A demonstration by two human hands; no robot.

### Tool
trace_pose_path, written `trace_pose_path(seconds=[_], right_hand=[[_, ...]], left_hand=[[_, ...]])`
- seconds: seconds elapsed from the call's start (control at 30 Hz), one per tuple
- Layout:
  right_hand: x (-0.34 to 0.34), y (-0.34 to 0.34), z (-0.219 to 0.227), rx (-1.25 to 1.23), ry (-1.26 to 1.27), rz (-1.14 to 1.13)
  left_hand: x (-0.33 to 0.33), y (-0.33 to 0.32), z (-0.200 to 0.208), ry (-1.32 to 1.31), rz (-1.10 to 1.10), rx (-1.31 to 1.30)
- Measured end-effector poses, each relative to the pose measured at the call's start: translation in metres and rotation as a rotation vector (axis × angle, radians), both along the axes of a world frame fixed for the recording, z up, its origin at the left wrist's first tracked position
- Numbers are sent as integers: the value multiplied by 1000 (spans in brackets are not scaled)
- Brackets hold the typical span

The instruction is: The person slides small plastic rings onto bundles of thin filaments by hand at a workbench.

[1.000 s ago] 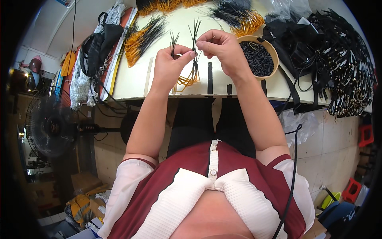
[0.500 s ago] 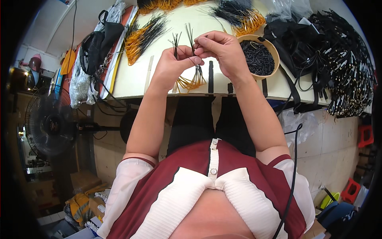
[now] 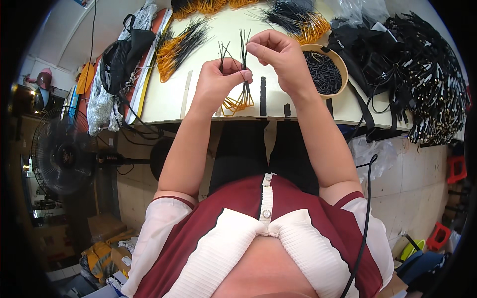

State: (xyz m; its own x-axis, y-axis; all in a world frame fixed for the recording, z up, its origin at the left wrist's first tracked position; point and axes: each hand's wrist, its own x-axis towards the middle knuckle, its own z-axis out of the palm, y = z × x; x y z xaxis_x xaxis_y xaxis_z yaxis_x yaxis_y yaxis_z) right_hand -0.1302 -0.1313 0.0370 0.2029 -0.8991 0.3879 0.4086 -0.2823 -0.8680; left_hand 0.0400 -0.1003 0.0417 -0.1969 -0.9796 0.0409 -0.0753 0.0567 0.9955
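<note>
Now that the right hand (image 3: 276, 53) has lifted off the left thumb, the left hand (image 3: 218, 82) alone visibly pinches the black-and-orange wire bundle (image 3: 246, 93) above the table (image 3: 161, 102); whether the right's curled fingers grip anything is unclear.

Wires (image 3: 244, 57) are blk & org, tabletop (image 3: 164, 99) cream.

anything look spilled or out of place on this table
Nothing looks spilled or damaged: the small black pieces sit inside the round bowl. The only untidy spot is at the right, where a tangled heap of black cables hangs past the front edge of the table, so it looks a bit askew.
</note>
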Motion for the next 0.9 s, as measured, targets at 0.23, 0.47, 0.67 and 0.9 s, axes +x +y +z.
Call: trace_pose_path(seconds=[0.23,0.47,0.67,0.9], right_hand=[[-5,-4,-7,29,-52,8],[-2,-2,-11,32,-90,-28],[-25,-14,10,-29,-189,-119],[-14,10,-14,51,261,-260]], left_hand=[[-4,0,-2,60,12,-76],[-8,3,9,79,-14,-29],[-7,2,2,-90,-81,-58],[17,-14,-3,190,-9,68]])
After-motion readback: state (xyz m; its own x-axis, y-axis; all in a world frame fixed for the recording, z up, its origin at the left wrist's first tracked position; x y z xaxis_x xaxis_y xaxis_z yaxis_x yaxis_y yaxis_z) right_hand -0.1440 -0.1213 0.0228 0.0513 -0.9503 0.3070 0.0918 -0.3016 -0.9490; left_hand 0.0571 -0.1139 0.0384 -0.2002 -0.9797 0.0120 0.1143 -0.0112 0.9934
